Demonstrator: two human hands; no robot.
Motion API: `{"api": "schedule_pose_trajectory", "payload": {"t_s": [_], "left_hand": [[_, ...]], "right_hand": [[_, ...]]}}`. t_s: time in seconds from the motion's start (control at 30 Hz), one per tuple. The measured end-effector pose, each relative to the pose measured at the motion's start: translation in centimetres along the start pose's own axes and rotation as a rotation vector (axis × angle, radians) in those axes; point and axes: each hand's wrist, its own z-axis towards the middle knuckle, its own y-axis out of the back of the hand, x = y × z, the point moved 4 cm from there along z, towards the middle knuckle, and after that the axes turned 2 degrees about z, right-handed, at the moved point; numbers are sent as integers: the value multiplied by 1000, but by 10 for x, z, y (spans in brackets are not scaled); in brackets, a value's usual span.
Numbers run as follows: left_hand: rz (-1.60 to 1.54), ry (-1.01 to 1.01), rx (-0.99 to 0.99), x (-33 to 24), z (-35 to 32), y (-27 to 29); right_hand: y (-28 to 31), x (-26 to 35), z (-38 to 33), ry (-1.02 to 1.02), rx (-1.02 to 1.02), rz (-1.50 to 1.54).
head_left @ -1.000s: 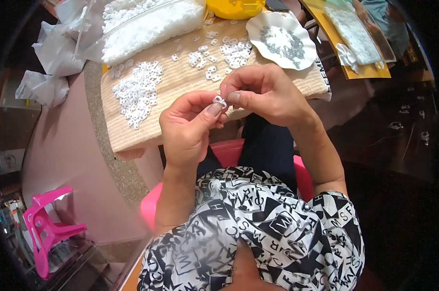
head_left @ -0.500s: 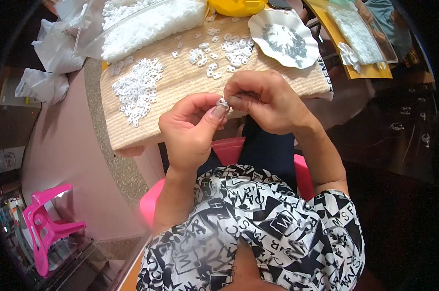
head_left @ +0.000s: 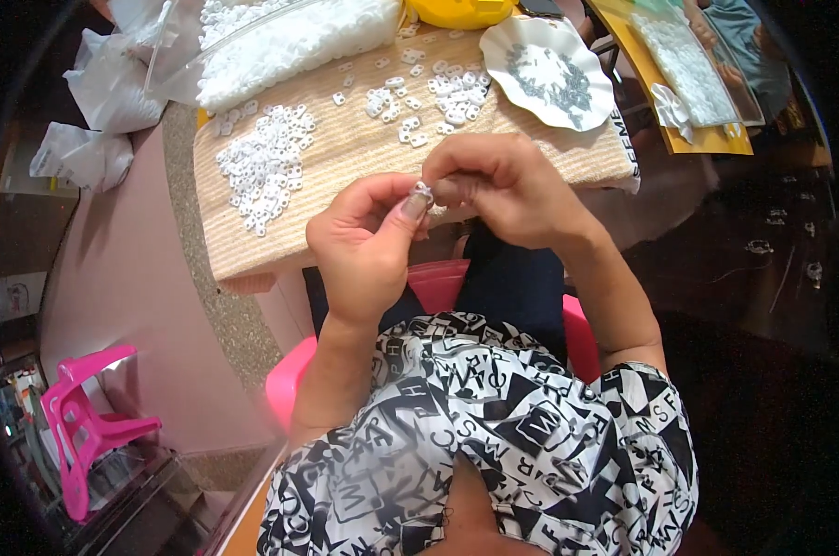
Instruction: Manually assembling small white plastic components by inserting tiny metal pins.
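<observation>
Over the near edge of the table, my left hand (head_left: 364,246) pinches a small white plastic piece (head_left: 423,190) between thumb and fingers. Right against it, my right hand (head_left: 517,190) is closed in a pinch; whatever its fingertips hold is hidden. Beyond them a beige striped cloth (head_left: 341,153) covers the table. On it lie a large pile of white two-holed plastic pieces (head_left: 262,167) at left and smaller clusters (head_left: 458,97) in the middle. A white wavy-edged dish (head_left: 597,100) at the far right holds small grey pieces (head_left: 575,82) and white ones.
At the far left of the table rests a clear bag full of white pieces (head_left: 294,56), beside a yellow object (head_left: 461,11). Another person's arm (head_left: 702,32) shows by a bag (head_left: 684,79) at upper right. A pink stool (head_left: 95,431) and white plastic bags (head_left: 114,88) stand at left.
My right fingertips have shifted slightly left, closer to the left fingertips. The left hand keeps its pinch on the white piece. The whole view has shifted a little.
</observation>
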Motion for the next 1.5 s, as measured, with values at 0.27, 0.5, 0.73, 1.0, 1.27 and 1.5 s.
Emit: {"api": "schedule_pose_trajectory", "payload": {"t_s": [0.27,0.5,0.73,1.0,1.27,1.5], "left_hand": [[-265,66,-17,4,5,5],[-279,70,-9,13,7,8],[-486,151,-32,32,18,21],[-629,154,-123,37,29,46],[-630,169,-129,31,29,48],[-632,176,-95,31,26,42]], "right_hand": [[1,-9,3,-261,93,326],[9,-7,1,-253,28,320],[24,-37,7,-133,-150,-213],[24,-67,58,-18,-162,-593],[-3,-102,114,-111,-5,-747],[0,-92,98,-101,-52,-588]]}}
